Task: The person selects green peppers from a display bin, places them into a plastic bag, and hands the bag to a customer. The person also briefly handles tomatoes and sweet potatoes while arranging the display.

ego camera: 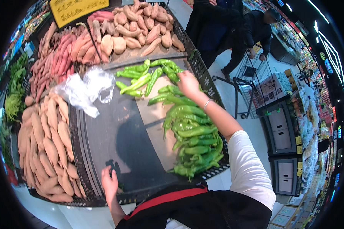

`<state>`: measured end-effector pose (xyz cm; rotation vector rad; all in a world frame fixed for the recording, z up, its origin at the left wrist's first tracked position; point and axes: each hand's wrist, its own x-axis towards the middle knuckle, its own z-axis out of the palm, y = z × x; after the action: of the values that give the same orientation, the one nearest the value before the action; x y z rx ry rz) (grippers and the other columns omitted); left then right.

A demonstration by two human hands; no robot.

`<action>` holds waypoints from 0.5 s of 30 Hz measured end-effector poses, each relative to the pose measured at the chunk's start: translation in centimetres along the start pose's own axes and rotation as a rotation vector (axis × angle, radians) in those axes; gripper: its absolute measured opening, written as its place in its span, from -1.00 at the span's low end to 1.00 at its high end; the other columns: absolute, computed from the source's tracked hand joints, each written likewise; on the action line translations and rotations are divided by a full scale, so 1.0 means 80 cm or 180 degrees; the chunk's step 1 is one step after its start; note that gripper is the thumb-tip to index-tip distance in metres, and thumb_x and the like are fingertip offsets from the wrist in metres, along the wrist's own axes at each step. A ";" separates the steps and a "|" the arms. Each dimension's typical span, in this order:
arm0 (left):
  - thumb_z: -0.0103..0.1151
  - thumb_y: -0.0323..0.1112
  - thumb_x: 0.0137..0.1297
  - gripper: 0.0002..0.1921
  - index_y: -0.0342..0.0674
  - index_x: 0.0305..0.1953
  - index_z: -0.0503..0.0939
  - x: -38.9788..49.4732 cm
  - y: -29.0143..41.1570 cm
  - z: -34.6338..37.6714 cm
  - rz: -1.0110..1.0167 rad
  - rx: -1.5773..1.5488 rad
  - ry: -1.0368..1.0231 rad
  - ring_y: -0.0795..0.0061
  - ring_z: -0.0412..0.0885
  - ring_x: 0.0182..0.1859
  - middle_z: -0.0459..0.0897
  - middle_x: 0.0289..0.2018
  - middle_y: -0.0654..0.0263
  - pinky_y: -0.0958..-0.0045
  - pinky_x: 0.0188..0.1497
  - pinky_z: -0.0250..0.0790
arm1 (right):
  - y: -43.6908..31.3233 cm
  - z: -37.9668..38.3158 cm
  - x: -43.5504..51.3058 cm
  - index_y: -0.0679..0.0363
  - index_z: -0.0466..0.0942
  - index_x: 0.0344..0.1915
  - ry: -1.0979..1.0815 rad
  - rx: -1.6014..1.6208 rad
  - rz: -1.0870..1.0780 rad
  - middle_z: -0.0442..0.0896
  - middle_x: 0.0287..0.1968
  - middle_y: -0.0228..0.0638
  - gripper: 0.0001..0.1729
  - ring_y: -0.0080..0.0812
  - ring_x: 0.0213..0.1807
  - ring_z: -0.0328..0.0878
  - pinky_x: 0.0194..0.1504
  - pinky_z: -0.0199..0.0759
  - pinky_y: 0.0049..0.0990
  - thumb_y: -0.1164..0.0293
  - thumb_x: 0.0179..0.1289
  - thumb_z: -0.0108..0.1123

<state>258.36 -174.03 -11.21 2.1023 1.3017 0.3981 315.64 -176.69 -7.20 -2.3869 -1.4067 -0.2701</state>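
Long green peppers (193,128) lie in a stacked row along the right side of the display bin. More green peppers (137,81) are spread loosely near the bin's far divider. My right hand (188,84) is at the far right, its fingertips against a green pepper (169,73); whether they grip it is hidden. Over the near left part of the dark bin floor (109,134), my left hand (109,179) holds nothing, thumb and fingers apart. A crumpled clear plastic bag (89,88) rests at the bin's far left corner.
Tan sweet potatoes (46,143) fill the left section; pinkish ones (140,25) lie beyond the divider. A yellow sign (78,11) with writing stands at the back. Across the aisle, a person (258,31) holds a shopping cart (246,83). Another person (209,31) stands beside the bin.
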 end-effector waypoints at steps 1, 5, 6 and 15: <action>0.11 -0.41 0.39 -0.72 -0.40 0.06 0.55 0.010 0.007 0.004 -0.0177 0.0122 -0.0159 0.04 0.59 0.06 0.60 0.00 -0.01 0.23 0.17 0.42 | 0.035 -0.002 0.023 0.15 0.51 0.08 0.0189 -0.0270 0.0282 0.53 0.01 -0.07 -0.52 0.03 0.04 0.53 0.02 0.52 -0.09 0.47 0.09 0.27; 0.13 -0.39 0.37 -0.69 -0.37 0.09 0.54 0.031 0.032 0.011 -0.0273 0.0165 -0.0342 0.04 0.62 0.01 0.60 -0.01 -0.03 0.21 0.12 0.46 | 0.149 0.016 0.110 0.16 0.43 0.16 0.0718 -0.0413 0.0671 0.48 0.09 -0.10 -0.49 0.03 0.03 0.52 -0.04 0.58 -0.10 0.49 0.16 0.23; 0.14 -0.40 0.36 -0.68 -0.37 0.09 0.54 0.035 0.037 0.012 -0.0273 0.0297 -0.0422 0.03 0.63 0.00 0.61 0.00 -0.03 0.20 0.11 0.47 | 0.171 0.024 0.131 0.10 0.39 0.25 0.0658 -0.0502 0.0781 0.45 0.16 -0.09 -0.41 0.05 0.05 0.52 -0.03 0.57 -0.09 0.48 0.17 0.23; 0.15 -0.37 0.38 -0.70 -0.38 0.07 0.57 0.026 0.042 0.000 -0.0622 0.0502 -0.0509 -0.05 0.65 0.00 0.66 -0.05 -0.07 0.15 0.10 0.47 | 0.234 0.059 0.216 0.09 0.73 -0.29 0.0269 -0.1173 0.0637 0.72 -0.31 -0.13 -0.83 -0.04 -0.23 0.71 -0.14 0.63 -0.19 0.46 0.21 0.18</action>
<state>261.65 -173.22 -9.17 2.0613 1.4663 0.0439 340.32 -169.18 -9.51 -2.7483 -1.1491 -0.6149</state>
